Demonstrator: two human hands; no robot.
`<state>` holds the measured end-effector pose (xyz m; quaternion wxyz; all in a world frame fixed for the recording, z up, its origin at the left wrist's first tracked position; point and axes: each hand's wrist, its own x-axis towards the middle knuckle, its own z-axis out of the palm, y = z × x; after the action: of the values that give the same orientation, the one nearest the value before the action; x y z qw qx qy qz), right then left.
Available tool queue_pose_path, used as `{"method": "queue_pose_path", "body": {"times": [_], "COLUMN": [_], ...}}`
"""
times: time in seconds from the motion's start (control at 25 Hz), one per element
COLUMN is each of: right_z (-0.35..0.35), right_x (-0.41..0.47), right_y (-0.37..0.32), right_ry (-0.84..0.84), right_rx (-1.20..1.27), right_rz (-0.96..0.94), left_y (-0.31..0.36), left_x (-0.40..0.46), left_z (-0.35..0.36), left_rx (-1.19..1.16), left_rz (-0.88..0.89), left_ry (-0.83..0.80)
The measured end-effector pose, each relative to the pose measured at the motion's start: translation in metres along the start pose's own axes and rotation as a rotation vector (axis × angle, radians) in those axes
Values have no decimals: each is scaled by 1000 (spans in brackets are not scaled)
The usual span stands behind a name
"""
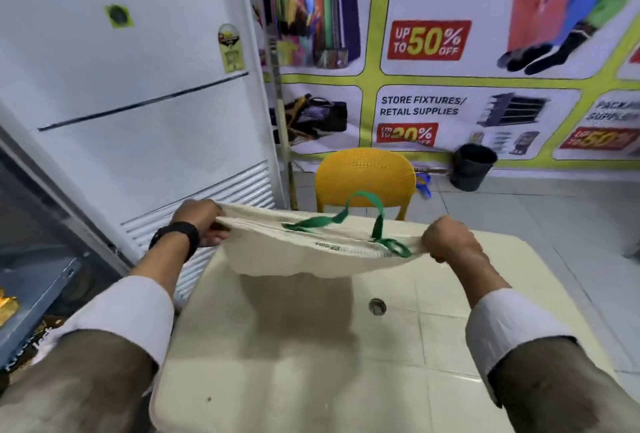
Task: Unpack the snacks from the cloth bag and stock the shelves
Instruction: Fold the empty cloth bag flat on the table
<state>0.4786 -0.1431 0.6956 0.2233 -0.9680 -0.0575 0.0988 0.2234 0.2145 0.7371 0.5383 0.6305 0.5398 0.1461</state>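
A cream cloth bag [298, 252] with green handles [367, 221] hangs flat and stretched above the cream plastic table [311, 356]. My left hand [201, 221], with a black watch on the wrist, grips the bag's left corner. My right hand [450, 242] grips its right corner. The bag looks limp; its inside is hidden. A grey metal shelf [38, 280] stands at the far left, with a gold snack packet [7, 308] partly in view on it.
A tall white cabinet unit [138, 86] stands behind the table on the left. A yellow chair [367, 176] sits at the table's far side. A black bin [472, 167] stands on the tiled floor by the poster wall [450, 51].
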Motion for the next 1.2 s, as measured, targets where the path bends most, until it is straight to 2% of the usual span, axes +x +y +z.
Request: {"method": "queue_pose_path", "body": {"times": [0.08, 0.12, 0.2, 0.24, 0.28, 0.36, 0.44, 0.56, 0.68, 0.76, 0.84, 0.92, 0.96, 1.0, 1.08, 1.2], "right_z": [-28, -40, -52, -54, -60, -74, -92, -109, -95, -67, -22, 30, 53, 72, 103, 119], "right_x": [-1, 2, 7, 18, 31, 47, 58, 56, 35, 19, 2, -21, -34, -49, -74, -91], "right_y": [17, 22, 24, 21, 16, 7, 5, 17, 60, 101, 138, 170, 180, 189, 205, 224], "right_ry": [307, 379, 150, 52, -18, -214, -276, -373, -533, -628, -674, -586, -539, -522, -532, -576], "right_rx": [223, 270, 257, 357, 556, 1157, 1530, 1765, 1738, 1638, 1520, 1160, 947, 805, 706, 560], "right_rz": [-85, -131, -85, -10, 62, 261, 215, -60, -293, -281, -48, 237, 322, 378, 411, 395], "left_y": [16, 28, 35, 43, 53, 76, 103, 123, 86, 29, -45, -120, -152, -179, -223, -260], "left_x": [-16, -18, -16, -15, -12, -6, -6, -14, -28, -32, -35, -37, -37, -38, -44, -51], "left_z": [16, 25, 41, 48, 56, 65, 71, 61, 37, 29, 42, 72, 89, 103, 120, 122], "left_rx": [-201, -294, -416, -438, -463, -554, -682, -847, -858, -817, -746, -531, -427, -345, -243, -67], "left_rz": [83, 102, -25, -96, -124, -81, 36, 209, 327, 286, 121, -60, -134, -203, -318, -389], "left_ry": [-9, -9, -115, -178, -230, -263, -276, -290, -331, -338, -290, -183, -149, -126, -115, -95]}}
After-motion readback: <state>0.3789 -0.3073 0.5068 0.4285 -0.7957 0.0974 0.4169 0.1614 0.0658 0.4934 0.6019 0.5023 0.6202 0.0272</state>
